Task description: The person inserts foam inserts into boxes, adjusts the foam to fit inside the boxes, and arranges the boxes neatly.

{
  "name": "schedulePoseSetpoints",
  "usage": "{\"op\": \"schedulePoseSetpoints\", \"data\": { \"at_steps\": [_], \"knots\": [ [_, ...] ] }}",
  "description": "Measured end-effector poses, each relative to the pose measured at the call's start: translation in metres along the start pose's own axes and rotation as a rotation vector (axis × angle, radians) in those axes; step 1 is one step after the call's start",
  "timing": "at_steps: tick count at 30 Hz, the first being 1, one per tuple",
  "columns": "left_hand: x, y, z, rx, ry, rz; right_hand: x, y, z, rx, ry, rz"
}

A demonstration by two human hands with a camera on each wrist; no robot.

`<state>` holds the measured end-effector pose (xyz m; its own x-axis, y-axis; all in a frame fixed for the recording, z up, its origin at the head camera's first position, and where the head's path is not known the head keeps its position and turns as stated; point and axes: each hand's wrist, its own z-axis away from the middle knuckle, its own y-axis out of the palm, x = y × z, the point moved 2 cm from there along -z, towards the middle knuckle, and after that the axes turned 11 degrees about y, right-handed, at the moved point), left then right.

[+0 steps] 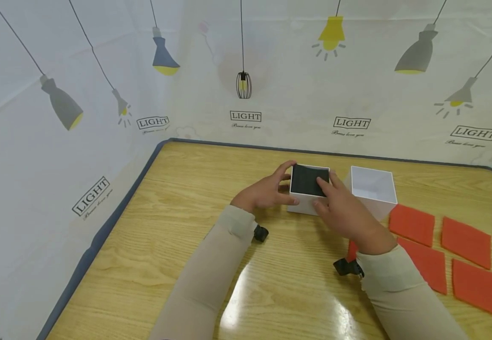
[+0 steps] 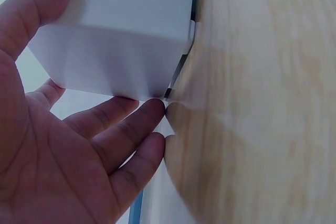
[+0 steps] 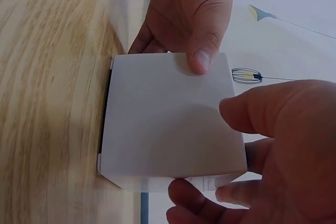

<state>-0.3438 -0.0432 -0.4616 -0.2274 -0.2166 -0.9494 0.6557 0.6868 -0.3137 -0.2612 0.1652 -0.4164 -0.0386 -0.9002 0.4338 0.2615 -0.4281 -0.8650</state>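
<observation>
A white open-topped box stands on the table with a black square piece filling its top opening. My left hand holds the box from the left, thumb on the front wall and fingers along the side. From the right, my right hand holds it too; one finger reaches over the rim onto the black piece. In the right wrist view, the right thumb lies at the front wall, and other fingertips touch the right side. The box's base shows small raised corners against the wood.
A second white box, open at the top, stands just right. Several red square pieces lie flat at the right, one partly behind the right wrist. Dark wrist devices hang under both sleeves. A lamp-printed curtain borders the wooden table.
</observation>
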Motion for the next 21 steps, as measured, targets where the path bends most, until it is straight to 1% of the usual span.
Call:
{"op": "schedulePoseSetpoints", "data": {
  "at_steps": [4, 7, 10, 12, 15, 18, 21],
  "knots": [
    [-0.001, 0.000, 0.000, -0.002, -0.002, 0.012, 0.000, 0.001, 0.001, -0.009, -0.020, 0.027],
    [0.000, 0.001, 0.000, -0.005, -0.005, 0.017, 0.001, 0.000, 0.003, -0.021, -0.031, 0.022],
    [0.000, 0.000, 0.001, -0.005, -0.003, 0.020, 0.004, -0.001, 0.006, -0.058, -0.051, 0.015],
    [0.000, 0.000, 0.000, -0.004, -0.002, 0.012, 0.007, 0.000, 0.007, -0.095, -0.079, 0.031],
    [0.000, 0.000, 0.000, 0.002, 0.003, -0.006, 0.011, 0.005, 0.007, -0.148, -0.153, 0.088],
    [0.001, 0.000, 0.000, 0.005, 0.000, -0.030, 0.014, 0.011, 0.006, -0.159, -0.224, 0.156],
    [0.002, -0.001, 0.000, 0.006, -0.005, -0.043, 0.015, 0.015, 0.006, -0.150, -0.261, 0.198]
  ]
}}
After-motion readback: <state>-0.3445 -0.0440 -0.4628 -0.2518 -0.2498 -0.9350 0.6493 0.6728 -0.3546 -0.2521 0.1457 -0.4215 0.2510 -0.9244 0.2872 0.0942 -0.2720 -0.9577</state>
